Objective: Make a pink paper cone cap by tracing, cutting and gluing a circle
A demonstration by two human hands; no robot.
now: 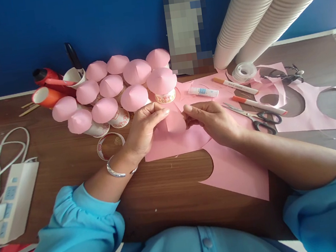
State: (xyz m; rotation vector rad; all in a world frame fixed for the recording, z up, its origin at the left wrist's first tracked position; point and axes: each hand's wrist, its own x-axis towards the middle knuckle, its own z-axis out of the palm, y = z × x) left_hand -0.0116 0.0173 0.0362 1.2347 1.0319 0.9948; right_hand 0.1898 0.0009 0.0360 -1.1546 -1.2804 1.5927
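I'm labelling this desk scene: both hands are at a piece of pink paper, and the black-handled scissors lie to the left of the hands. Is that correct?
Not quite: the head view shows the black-handled scissors to the right of the left hand and right hand, not to their left. The rest holds: both hands are at a piece of pink paper.

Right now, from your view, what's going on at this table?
A person in blue sleeves is handling a piece of pink paper. The left hand pinches it; the right hand is at its right edge, its grip unclear. Beyond and to the left stand small cups topped with pink cones. To the right lie scissors, a white tube and two pens, among pink sheets with round cut-outs.
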